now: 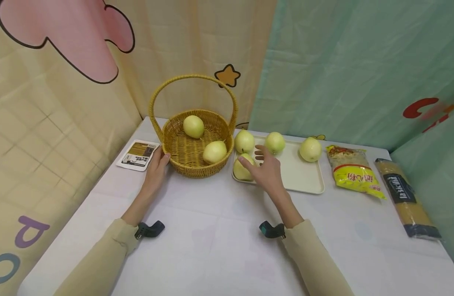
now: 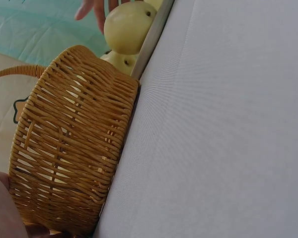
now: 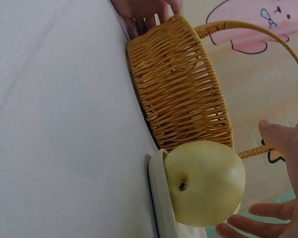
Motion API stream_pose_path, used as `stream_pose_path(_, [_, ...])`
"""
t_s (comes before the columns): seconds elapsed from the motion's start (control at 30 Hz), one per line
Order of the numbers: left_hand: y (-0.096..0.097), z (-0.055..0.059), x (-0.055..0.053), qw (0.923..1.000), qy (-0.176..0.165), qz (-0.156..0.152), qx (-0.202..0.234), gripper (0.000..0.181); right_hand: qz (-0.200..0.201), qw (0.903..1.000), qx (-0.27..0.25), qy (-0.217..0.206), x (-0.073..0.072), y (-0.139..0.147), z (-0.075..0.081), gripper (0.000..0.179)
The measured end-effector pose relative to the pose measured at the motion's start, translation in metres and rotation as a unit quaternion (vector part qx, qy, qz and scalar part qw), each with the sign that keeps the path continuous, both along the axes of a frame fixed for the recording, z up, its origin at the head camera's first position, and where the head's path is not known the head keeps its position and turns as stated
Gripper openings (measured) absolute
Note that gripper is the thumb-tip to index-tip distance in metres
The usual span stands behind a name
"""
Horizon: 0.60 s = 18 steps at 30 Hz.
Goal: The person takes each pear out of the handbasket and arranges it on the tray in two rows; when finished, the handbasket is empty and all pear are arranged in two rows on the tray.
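A brown wicker basket with a tall arched handle stands at the back left, with two pale yellow-green pears inside. My left hand holds the basket's left side, thumb at the rim and fingers along the outer wall. To the right, a white tray carries several more pears. Over its left part hovers my right hand, thumb and fingers spread around the near-left pear. In the right wrist view that pear shows between the parted thumb and fingers, not gripped.
Left of the basket lies a white-edged flat packet. A yellow-labelled food bag and a long pack of noodles lie right of the tray. Curtains hang along the table's back edge.
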<state>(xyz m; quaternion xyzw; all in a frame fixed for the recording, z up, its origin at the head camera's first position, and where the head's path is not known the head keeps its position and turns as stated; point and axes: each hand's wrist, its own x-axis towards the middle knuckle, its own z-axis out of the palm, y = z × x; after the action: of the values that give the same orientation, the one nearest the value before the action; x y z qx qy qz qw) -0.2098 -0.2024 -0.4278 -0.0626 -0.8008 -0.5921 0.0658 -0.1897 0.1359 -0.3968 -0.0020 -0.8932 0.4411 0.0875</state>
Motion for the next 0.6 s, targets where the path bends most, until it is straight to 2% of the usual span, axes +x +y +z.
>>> stream_pose_path(0.1, [-0.002,-0.014,-0.008,0.9999,0.008,0.003,-0.006,0.059,-0.01,0.9994,-0.014,0.029,0.0,0.002,0.002,0.083])
stream_pose_path(0.17, [-0.003,-0.018,-0.011,0.9998,0.015,0.007,-0.008,0.06,-0.011,0.9988,-0.022,0.042,0.0,0.003,0.003,0.083])
stream_pose_path(0.4, [-0.003,-0.02,-0.011,0.9996,0.024,0.016,-0.005,0.061,-0.004,0.9973,-0.03,0.067,0.001,0.001,0.003,0.081])
stream_pose_path(0.6, [-0.003,-0.019,-0.01,0.9997,0.022,0.009,-0.006,0.062,0.005,0.9961,-0.036,0.08,0.004,-0.004,0.006,0.079])
